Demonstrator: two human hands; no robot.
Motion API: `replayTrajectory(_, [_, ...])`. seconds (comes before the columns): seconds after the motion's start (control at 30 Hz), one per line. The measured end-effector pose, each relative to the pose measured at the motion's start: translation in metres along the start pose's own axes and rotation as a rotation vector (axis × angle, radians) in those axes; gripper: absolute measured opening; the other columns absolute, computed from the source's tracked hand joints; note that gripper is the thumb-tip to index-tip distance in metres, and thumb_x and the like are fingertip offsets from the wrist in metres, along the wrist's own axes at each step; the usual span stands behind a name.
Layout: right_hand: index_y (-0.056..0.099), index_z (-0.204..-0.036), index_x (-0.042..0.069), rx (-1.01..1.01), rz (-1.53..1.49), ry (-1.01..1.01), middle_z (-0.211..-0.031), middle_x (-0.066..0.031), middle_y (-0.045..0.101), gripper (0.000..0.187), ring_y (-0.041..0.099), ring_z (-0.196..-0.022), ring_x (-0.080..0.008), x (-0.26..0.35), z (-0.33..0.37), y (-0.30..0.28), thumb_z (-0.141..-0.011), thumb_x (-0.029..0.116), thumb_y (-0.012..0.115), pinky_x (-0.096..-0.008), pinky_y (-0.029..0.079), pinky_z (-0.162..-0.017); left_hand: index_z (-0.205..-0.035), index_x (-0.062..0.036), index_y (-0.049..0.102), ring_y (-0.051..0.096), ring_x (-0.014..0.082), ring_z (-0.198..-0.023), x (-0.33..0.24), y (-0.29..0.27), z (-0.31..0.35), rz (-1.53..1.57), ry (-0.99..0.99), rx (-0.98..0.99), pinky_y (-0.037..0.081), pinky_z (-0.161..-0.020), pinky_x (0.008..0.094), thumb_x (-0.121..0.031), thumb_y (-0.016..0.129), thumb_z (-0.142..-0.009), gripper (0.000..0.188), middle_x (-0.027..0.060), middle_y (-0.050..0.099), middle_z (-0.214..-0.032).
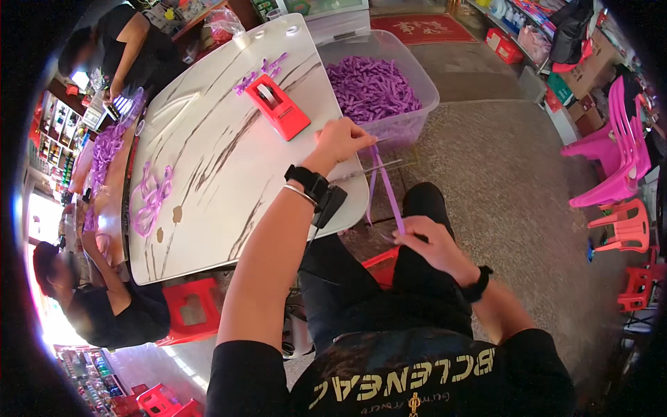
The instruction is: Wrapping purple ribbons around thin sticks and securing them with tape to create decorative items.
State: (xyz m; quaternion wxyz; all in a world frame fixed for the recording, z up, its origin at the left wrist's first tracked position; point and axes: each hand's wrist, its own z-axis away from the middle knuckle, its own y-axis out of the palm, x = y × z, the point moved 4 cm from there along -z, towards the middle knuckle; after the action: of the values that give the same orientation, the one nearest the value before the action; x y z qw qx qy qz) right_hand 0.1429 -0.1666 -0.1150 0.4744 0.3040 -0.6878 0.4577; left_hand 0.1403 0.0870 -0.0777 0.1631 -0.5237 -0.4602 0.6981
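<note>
A narrow purple ribbon stretches between my two hands, just off the table's right edge. At its upper end my left hand pinches it, fingertips together. Lower down, by my knee, my right hand is closed on the ribbon between thumb and fingers. Another purple strand hangs beside it. A thin metal rod juts out past the table edge below my left hand. Near that hand, on the marble-patterned table, stands a red tape dispenser.
A clear plastic bin full of purple ribbon pieces stands beyond my hands. Loose purple ribbons lie at the table's left. Two people in black work at the left. Pink chairs and an orange stool stand at the right.
</note>
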Motion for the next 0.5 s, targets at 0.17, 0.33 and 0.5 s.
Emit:
replayTrajectory(0.17, [0.062, -0.076, 0.004, 0.092, 0.185, -0.118, -0.082, -0.0065, 0.056, 0.01, 0.055, -0.08, -0.0187, 0.038, 0.051, -0.011, -0.075, 0.014, 0.064, -0.0269, 0.043, -0.067, -0.075, -0.0105, 0.069, 0.053, 0.0119, -0.055, -0.008, 0.001, 0.0, -0.039, 0.023, -0.053, 0.038, -0.049, 0.0291, -0.036, 0.067, -0.069, 0.026, 0.0037, 0.06, -0.061])
replayTrajectory(0.33, [0.064, -0.08, 0.007, 0.245, 0.091, 0.167, -0.078, -0.0064, 0.056, 0.01, 0.054, -0.076, -0.0191, 0.052, 0.084, -0.012, -0.077, 0.016, 0.061, -0.0283, 0.042, -0.064, -0.074, -0.0218, 0.069, 0.052, 0.014, -0.052, 0.012, 0.008, -0.005, 0.008, 0.0, -0.015, 0.027, -0.052, 0.0346, -0.046, 0.063, -0.067, 0.026, -0.0001, 0.055, -0.051])
replayTrajectory(0.5, [0.064, -0.082, 0.003, 0.17, -0.086, 0.346, -0.064, -0.0013, 0.054, 0.015, 0.049, -0.059, -0.0089, 0.043, 0.097, -0.009, -0.082, 0.016, 0.057, -0.022, 0.038, -0.055, -0.073, -0.0212, 0.069, 0.051, 0.0131, -0.051, 0.002, 0.007, -0.003, -0.007, -0.03, 0.026, 0.027, -0.052, 0.0344, -0.046, 0.063, -0.068, 0.026, -0.0005, 0.053, -0.05])
